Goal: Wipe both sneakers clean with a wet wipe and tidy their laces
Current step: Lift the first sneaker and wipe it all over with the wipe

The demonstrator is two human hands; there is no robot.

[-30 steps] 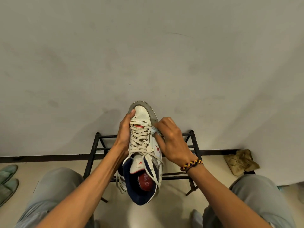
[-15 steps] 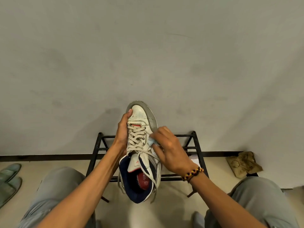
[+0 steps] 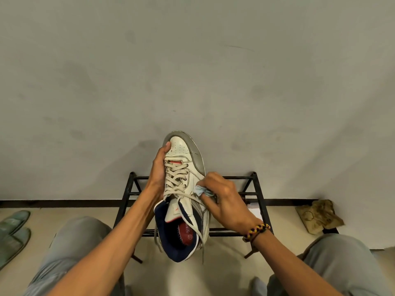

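At the centre of the frame a white high-top sneaker (image 3: 184, 189) with a navy collar and a red insole is held up in the air, toe pointing toward the top of the frame and its opening toward the bottom. The left hand (image 3: 158, 174) grips it along its left side, the thumb lying on the toe cap and the fingers wrapped underneath, out of sight. The right hand (image 3: 224, 199) is at the sneaker's right side near the middle, fingers curled round a crumpled pale-blue wet wipe (image 3: 202, 190) that is pressed against the white side panel. Its wrist carries a braided yellow, red and black bracelet (image 3: 255, 231). The cream laces (image 3: 175, 178) are threaded through the eyelets, and their loose ends trail down past the collar toward the lower centre. Behind the sneaker a black metal shoe rack (image 3: 254, 178) stands against the grey wall (image 3: 192, 71). A pair of green slippers (image 3: 12, 229) lies at the lower left edge, and a crumpled brown cloth (image 3: 318, 215) lies on the floor at the right.
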